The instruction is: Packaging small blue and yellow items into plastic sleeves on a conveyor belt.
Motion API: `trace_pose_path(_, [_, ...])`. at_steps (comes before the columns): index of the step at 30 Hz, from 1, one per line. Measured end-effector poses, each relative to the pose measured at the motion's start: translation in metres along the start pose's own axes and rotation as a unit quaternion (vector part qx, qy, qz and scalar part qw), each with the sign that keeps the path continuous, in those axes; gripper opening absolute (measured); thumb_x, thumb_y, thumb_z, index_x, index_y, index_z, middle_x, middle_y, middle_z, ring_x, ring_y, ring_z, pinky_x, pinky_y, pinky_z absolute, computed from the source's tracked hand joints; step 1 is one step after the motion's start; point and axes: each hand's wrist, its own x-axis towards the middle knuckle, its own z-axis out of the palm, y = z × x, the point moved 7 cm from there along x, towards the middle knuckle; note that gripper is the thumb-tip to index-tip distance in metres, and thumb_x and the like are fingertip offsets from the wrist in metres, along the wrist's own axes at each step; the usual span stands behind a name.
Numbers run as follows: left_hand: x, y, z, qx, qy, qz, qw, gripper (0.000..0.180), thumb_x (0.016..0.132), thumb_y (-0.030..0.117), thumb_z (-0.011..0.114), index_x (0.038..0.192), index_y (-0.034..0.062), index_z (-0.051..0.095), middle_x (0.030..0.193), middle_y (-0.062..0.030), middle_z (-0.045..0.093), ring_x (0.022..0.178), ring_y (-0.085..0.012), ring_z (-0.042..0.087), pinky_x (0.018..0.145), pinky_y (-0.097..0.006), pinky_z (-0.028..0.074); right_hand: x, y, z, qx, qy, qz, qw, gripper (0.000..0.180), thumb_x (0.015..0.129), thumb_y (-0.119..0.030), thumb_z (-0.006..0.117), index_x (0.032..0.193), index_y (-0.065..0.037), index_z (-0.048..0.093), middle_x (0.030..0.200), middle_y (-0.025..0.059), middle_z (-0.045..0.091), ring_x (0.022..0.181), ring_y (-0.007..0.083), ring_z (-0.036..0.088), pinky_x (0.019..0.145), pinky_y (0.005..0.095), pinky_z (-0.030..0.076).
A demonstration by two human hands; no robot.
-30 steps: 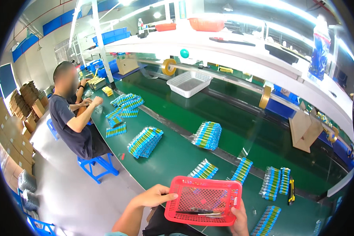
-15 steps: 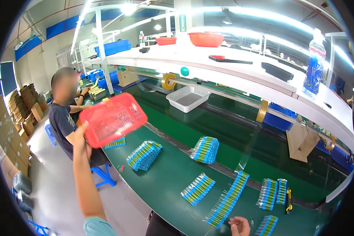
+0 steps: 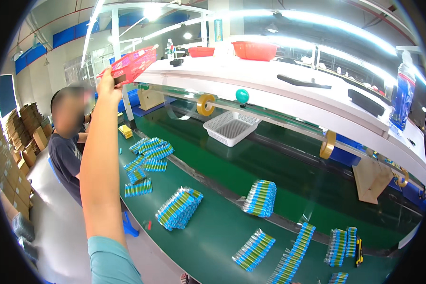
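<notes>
At the far left, brown cardboard boxes (image 3: 14, 187) are stacked along the floor, with flattened cardboard (image 3: 31, 120) piled behind them. Next to the right, a co-worker in a dark shirt (image 3: 66, 154) sits at the green table (image 3: 208, 246), beside a blue stool (image 3: 130, 225) partly in view.

The person's left arm, in a teal sleeve (image 3: 111, 260), reaches up and forward. The left hand (image 3: 109, 86) is closed on the near end of a red mesh basket (image 3: 136, 62) — held raised and tilted, in line with the left end of the white shelf (image 3: 298, 93). Contact between basket and shelf cannot be confirmed. The right hand is out of the frame; its state cannot be told.

Below the basket, small yellow pieces (image 3: 125, 131) lie on the table, followed by a loose group of blue-and-green strips (image 3: 158, 151). A small red piece (image 3: 149, 225) sits near the table edge, left of a thick stacked bundle (image 3: 180, 208). A yellow tape roll (image 3: 205, 105) hangs under the shelf, near a white perforated basket (image 3: 232, 128). Further right are another stacked bundle (image 3: 260, 199), a flat row (image 3: 254, 250) and a long narrow row (image 3: 293, 255). At the right — beside two short rows (image 3: 337, 247) — lies a yellow-and-black cutter (image 3: 359, 251).
</notes>
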Motion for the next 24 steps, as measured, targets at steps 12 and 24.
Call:
trace_pose_path(12, [0.116,-0.088,0.045,0.093,0.039,-0.037,0.994,0.041,0.092,0.039,0.074,0.110,0.0047,0.060,0.098,-0.0093,0.069,0.077,-0.0198,0.070,0.055,-0.033,0.053,0.016,-0.002,0.010,-0.031,-0.010,0.050,0.998,0.059,0.071,-0.011,0.081,0.122,-0.001,0.053,0.142,0.0260,0.046,0.134,0.0471,0.038,0.117,0.0592,0.023])
trace_pose_path(24, [0.090,-0.139,0.038,0.021,-0.081,-0.065,0.994,0.027,0.103,0.022,0.056,0.081,0.0116,0.043,0.061,0.0012,0.034,0.047,-0.0120,0.030,0.045,-0.029,0.031,0.024,-0.012,0.013,-0.047,-0.024,0.089,0.995,0.064,0.069,-0.008,0.081,0.125,-0.001,0.051,0.145,0.0246,0.043,0.138,0.0459,0.035,0.120,0.0572,0.020])
